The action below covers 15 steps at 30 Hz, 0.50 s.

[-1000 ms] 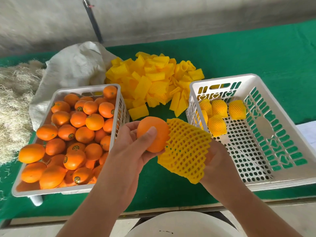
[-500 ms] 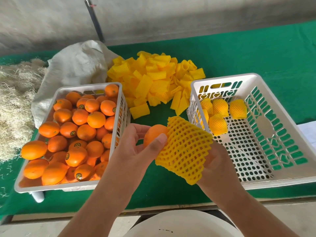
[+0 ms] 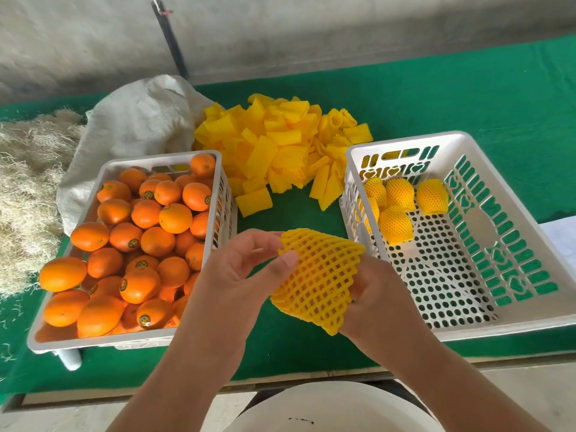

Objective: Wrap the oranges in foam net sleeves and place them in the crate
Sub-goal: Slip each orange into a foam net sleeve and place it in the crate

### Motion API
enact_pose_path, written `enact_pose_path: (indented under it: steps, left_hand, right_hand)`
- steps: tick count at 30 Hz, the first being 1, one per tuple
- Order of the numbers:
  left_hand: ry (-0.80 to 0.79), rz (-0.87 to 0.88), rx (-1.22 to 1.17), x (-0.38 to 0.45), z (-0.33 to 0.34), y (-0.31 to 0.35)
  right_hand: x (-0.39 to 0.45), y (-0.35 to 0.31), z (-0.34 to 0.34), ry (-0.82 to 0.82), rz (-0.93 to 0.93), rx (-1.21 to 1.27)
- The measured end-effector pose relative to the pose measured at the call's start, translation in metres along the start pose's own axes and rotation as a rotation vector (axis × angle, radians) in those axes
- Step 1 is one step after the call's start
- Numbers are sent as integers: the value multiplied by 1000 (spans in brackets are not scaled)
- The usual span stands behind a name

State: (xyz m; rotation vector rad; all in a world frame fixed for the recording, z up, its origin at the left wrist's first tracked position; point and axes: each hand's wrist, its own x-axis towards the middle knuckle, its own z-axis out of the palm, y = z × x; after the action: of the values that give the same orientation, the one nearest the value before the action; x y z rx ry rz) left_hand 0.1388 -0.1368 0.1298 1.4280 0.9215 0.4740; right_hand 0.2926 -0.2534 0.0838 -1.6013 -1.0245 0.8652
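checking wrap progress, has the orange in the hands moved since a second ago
Yes. The orange has gone right into the foam net sleeve, toward the right crate; the sleeve now covers it.

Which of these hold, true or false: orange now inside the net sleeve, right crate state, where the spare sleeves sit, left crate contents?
1. The stretched yellow foam net sleeve is held by both the left hand and the right hand. True.
2. The white perforated plastic crate on the right holds no fruit. False: several sleeved oranges lie at its far end.
3. The pile of spare yellow foam sleeves lies on the green table cover between the crates. True.
4. The white plastic crate on the left holds sleeved fruit. False: bare oranges.
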Motion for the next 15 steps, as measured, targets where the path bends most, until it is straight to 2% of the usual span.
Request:
enact_pose_path:
  steps: [8,15]
  left_hand:
    - [104,-109,-56,0,3,-6]
    - [120,-139,-107,-2,2,-5]
  right_hand:
    - [1,-5,-2,-111,66,22]
    - [1,3,-7,-198,32,302]
